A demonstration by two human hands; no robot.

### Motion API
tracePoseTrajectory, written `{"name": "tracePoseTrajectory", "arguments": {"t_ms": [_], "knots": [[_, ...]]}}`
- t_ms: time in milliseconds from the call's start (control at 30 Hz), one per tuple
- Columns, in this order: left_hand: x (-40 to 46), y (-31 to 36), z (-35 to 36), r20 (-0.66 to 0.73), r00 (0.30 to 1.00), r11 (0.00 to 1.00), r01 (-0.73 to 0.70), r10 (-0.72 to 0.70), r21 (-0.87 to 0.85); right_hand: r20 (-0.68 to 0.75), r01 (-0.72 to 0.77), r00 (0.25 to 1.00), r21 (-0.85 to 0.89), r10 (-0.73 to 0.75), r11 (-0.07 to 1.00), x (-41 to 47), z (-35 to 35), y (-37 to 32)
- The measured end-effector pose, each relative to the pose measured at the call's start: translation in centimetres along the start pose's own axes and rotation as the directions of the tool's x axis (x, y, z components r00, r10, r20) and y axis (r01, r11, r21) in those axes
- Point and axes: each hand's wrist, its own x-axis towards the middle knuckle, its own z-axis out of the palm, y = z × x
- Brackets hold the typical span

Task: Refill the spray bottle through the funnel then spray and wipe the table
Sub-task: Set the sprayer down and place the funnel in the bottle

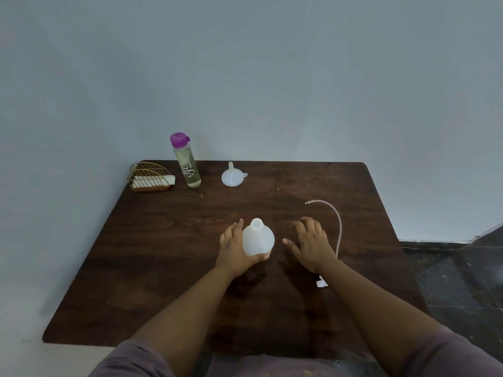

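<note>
Left hand [233, 247] around bottle [258, 238]

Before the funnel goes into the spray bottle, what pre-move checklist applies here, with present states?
1. Spray bottle neck open, sprayer off: ok.
2. Left hand grip steadies the bottle upright: ok.
3. Right hand free to fetch: ok, holds nothing.
4. Funnel reachable: ok, lying spout-up near the far edge.
5. Refill bottle uncapped: not ok, purple cap on.
6. Sprayer head with tube clear of the bottle: ok, beside the right wrist.
</note>
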Motion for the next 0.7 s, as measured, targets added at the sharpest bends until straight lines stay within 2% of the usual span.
{"name": "tracePoseTrajectory", "arguments": {"t_ms": [133,200,367,567,700], "knots": [[0.0,-1.3,-1.8,0.029,0.999,0.998,0.017,-0.019,0.066,-0.056,-0.079,0.994,0.163,0.089,0.984,1.8,-0.1,-0.8],[0.1,-2.3,-3.2,0.033,0.999,0.991,0.031,-0.036,0.132,-0.05,-0.104,0.992,0.186,0.115,0.977,2.6,-0.1,-1.0],[2.6,-3.0,-7.5,-0.078,0.994,0.984,0.081,-0.07,0.158,-0.01,-0.122,0.992,0.231,0.128,0.965,5.9,-0.5,-2.4],[8.4,-1.0,-11.3,-0.203,0.975,0.993,0.104,-0.089,0.064,0.03,-0.098,0.995,0.241,0.094,0.965,11.7,-1.5,-5.2],[12.7,0.2,-12.4,-0.199,0.972,0.992,0.119,-0.122,-0.029,-0.002,-0.066,0.997,0.351,0.072,0.934,15.6,-1.9,-6.3]]}}
